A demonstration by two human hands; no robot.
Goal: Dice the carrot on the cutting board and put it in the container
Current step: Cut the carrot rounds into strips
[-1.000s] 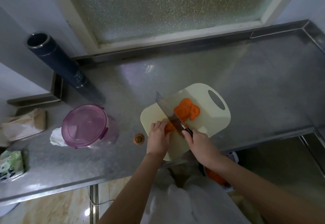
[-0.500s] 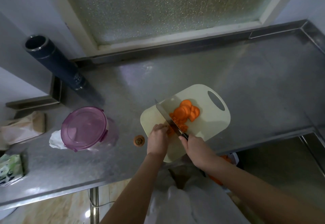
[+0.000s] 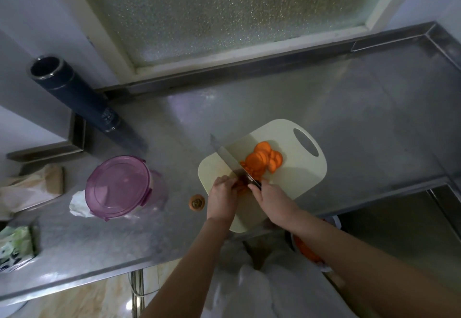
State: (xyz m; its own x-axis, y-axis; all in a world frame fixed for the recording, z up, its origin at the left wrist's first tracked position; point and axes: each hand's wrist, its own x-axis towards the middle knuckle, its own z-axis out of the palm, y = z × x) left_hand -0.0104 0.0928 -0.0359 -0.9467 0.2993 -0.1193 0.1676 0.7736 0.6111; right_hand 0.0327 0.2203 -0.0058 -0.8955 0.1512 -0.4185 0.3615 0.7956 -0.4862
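cutting board (image 3: 299, 185): cream plastic, oval grip hole at its far right corner, flat on a steel counter (image 3: 361, 118), near corner at the counter's front edge
carrot stub (image 3: 240, 187): uncut remainder on the board's near left part, mostly hidden by the hands
carrot slices (image 3: 263, 159): overlapping orange rounds at the board's middle, just right of the blade
knife (image 3: 229, 160): edge down on the board, against the carrot stub, tip reaching past the board's far left edge
left hand (image 3: 222, 199): fingers curled close together, tips pinching the carrot stub
right hand (image 3: 273, 201): fingers wrapped round the knife handle
container (image 3: 119, 188): clear, purple lid on, well left of the board
carrot top (image 3: 197, 202): 1 cut end on the counter, just left of the board
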